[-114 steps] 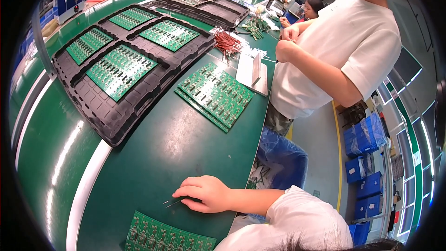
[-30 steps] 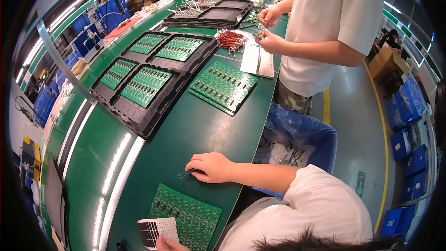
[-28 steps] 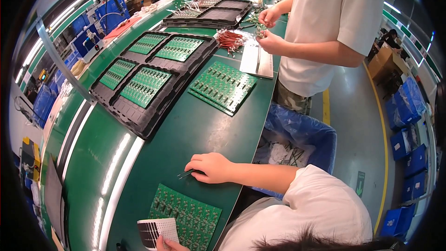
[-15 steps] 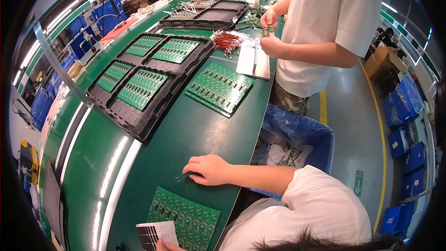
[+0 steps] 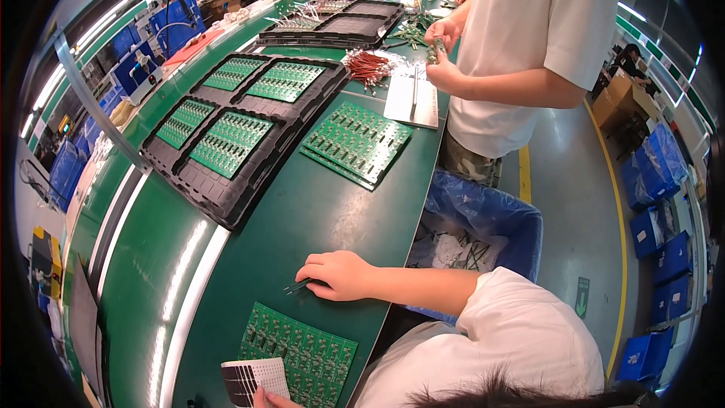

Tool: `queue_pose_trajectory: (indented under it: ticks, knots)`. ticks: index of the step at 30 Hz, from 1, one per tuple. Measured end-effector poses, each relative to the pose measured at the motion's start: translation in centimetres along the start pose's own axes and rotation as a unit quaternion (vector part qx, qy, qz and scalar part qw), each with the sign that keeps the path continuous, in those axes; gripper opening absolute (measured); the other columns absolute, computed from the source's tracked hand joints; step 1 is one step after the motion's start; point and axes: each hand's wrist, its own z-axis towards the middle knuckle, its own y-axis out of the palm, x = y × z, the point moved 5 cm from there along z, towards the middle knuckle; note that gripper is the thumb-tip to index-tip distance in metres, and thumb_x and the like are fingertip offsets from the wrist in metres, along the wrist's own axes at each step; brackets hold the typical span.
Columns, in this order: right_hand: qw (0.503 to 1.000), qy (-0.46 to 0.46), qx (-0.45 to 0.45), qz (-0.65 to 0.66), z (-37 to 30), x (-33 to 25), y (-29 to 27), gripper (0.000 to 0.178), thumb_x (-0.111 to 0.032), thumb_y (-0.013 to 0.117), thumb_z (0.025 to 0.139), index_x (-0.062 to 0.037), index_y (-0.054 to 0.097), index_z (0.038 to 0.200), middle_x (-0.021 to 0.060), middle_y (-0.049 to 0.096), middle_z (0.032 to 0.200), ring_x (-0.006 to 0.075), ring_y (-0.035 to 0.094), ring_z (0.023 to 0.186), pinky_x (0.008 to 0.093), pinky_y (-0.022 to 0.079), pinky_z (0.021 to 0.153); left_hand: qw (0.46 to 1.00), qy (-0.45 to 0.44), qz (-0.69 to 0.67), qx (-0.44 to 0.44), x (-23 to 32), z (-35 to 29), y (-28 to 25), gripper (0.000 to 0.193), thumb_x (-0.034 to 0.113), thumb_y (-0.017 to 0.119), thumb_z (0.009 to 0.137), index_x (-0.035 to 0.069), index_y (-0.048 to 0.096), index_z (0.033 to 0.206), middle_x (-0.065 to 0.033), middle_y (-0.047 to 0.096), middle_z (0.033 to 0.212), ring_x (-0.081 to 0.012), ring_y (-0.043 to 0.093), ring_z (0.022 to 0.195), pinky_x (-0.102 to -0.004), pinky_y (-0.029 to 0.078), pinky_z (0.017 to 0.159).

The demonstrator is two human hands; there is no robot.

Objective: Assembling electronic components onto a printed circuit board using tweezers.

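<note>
My right hand [image 5: 336,276] rests on the green bench top, its fingers closed around a pair of dark tweezers [image 5: 297,285] that point left. At the bottom edge, only the fingers of my left hand [image 5: 266,399] show, pinching a curled black-and-white sheet [image 5: 260,378] with rows of small marks. This sheet overlaps the left corner of a green circuit board panel [image 5: 321,351], which lies flat on the bench. Farther along the bench are stacked circuit board panels [image 5: 355,143], slightly offset from each other.
A black tray [image 5: 230,211] holds several board panels. Behind it stand another black tray [image 5: 377,9] and a bundle of red wires [image 5: 368,68]. A co-worker [image 5: 529,45] stands at right, handling small green parts. A blue lined bin [image 5: 521,234] sits beside the bench.
The co-worker's hands have shifted slightly around the small green parts. My own hands, the tweezers and the sheet have stayed nearly still.
</note>
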Motion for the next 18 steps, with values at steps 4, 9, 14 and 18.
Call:
queue_pose_trajectory:
  ticks: [4,9,14,18]
  knots:
    - [1.0,-0.003,0.005,0.003,-0.1,-0.1,0.1,0.016,-0.015,0.06,0.081,-0.0128,0.06,0.096,0.0048,0.055,0.085,0.024,0.06,0.077,0.0376,0.049,0.062,1.0,0.019,0.016,-0.003,0.4,0.4,0.8,0.026,-0.006,0.045,0.091,-0.008,0.048,0.117,-0.0173,0.053,0.114,-0.0259,0.058,0.101,-0.0342,0.048,0.088]
    - [0.999,0.02,-0.03,0.034,0.3,-0.1,1.1,0.017,-0.017,0.061,0.08,-0.0146,0.061,0.097,0.0058,0.059,0.089,0.0268,0.061,0.081,0.0395,0.051,0.065,0.996,0.006,0.081,0.022,1.1,-1.6,-1.0,0.026,-0.006,0.045,0.091,-0.008,0.048,0.117,-0.0175,0.052,0.115,-0.0261,0.058,0.102,-0.0343,0.048,0.088]
    - [1.0,0.026,0.006,0.011,0.0,-0.5,-0.6,0.018,-0.014,0.064,0.077,-0.0112,0.064,0.095,0.0097,0.061,0.084,0.0293,0.062,0.076,0.0378,0.051,0.066,0.985,-0.15,-0.031,0.075,3.2,-3.4,-3.7,0.03,-0.006,0.045,0.092,-0.005,0.043,0.122,-0.0191,0.052,0.115,-0.0256,0.058,0.103,-0.0343,0.048,0.089]
    - [0.997,0.068,0.014,0.037,0.3,-2.2,-1.0,0.019,0.0,0.063,0.079,-0.0016,0.062,0.097,0.0121,0.06,0.084,0.0228,0.061,0.074,0.03,0.05,0.065,0.967,-0.142,-0.174,0.117,5.6,-2.9,-4.5,0.046,-0.01,0.046,0.089,-0.003,0.035,0.133,-0.0192,0.051,0.123,-0.0237,0.055,0.109,-0.0339,0.044,0.096]
